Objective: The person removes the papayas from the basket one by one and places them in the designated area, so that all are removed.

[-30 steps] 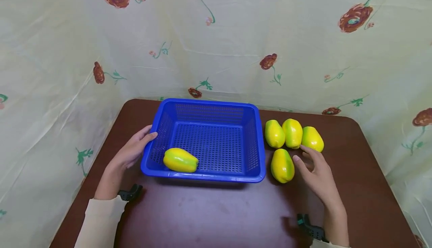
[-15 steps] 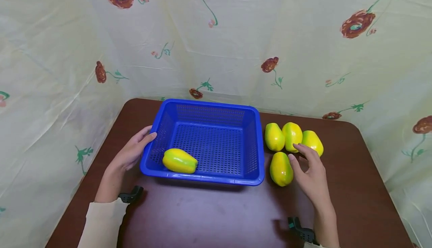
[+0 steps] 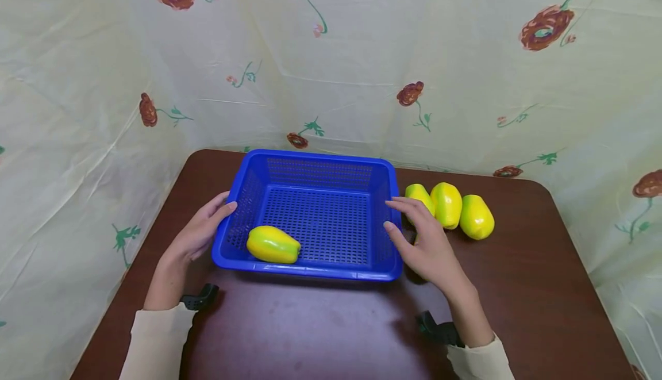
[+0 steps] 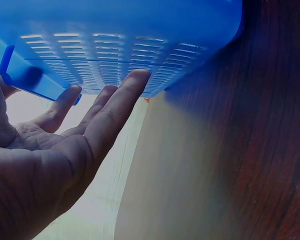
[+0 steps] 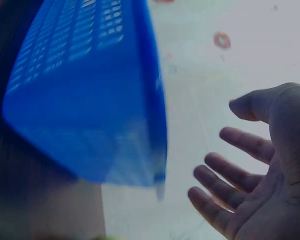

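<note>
A blue perforated plastic basket [image 3: 320, 273] sits on the table with one yellow-green, papaya-like fruit [image 3: 273, 245] lying in its near left corner. My left hand [image 3: 203, 227] holds the basket's left rim, the thumb over the edge and the fingers along the outer wall [image 4: 110, 55]. Beside the right rim, my right hand [image 3: 429, 248] hovers with spread, slightly bent fingers and nothing in them; the right wrist view shows it apart from the basket [image 5: 90, 110]. Behind it stand more such fruits [image 3: 446, 204], one at the right end [image 3: 477, 217]. Another, nearer one is mostly hidden by the right hand.
The brown table [image 3: 538, 288] has rounded far corners. A pale curtain [image 3: 351, 69] with red flowers hangs behind it and at both sides. Dark straps with devices [image 3: 200, 298] are worn at both wrists.
My right hand has moved left, from beside the fruits to the basket's right rim, now covering the nearest fruit. The left hand stays on the left rim.
</note>
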Demonstrator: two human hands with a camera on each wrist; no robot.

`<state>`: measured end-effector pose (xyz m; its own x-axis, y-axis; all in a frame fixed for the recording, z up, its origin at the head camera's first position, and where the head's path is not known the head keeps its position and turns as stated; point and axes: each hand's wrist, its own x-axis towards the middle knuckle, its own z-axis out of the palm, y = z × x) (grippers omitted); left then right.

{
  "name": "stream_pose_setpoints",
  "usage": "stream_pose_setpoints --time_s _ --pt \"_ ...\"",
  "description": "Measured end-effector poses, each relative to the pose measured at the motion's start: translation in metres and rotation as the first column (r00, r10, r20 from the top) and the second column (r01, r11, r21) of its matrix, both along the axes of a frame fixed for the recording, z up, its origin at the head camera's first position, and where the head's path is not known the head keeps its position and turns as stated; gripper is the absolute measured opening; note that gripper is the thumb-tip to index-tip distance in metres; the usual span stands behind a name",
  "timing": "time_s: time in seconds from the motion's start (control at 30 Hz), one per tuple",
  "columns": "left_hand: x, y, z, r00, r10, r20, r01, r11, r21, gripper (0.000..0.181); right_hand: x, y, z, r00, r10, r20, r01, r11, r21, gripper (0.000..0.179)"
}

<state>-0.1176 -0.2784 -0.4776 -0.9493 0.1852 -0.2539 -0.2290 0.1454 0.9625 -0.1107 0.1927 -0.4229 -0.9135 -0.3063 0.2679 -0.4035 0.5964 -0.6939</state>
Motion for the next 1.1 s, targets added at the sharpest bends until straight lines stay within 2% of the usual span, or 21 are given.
stream_pose_setpoints --time_s 0.13,0.3,0.73,1.1 --pt "0.000 0.000 0.001 1.000 -0.002 0.007 0.002 1.000 0.003 0.064 -0.007 -0.016 0.012 0.994 0.100 0.050 -0.101 0.995 0.022 0.044" --pt "0.000 0.001 0.001 1.000 -0.005 0.006 0.005 1.000 0.023 0.063 -0.018 -0.031 0.024 0.979 0.184 0.088 -0.188 0.981 0.041 0.044" --pt "0.000 0.002 0.001 1.000 0.002 0.018 -0.002 1.000 0.008 0.065 -0.038 -0.053 0.040 0.941 0.305 0.145 -0.320 0.942 0.096 0.042" --pt "-0.001 0.001 -0.002 1.000 -0.002 0.011 0.002 1.000 0.000 0.065 -0.052 -0.078 0.047 0.895 0.393 0.213 -0.432 0.883 0.184 0.045"
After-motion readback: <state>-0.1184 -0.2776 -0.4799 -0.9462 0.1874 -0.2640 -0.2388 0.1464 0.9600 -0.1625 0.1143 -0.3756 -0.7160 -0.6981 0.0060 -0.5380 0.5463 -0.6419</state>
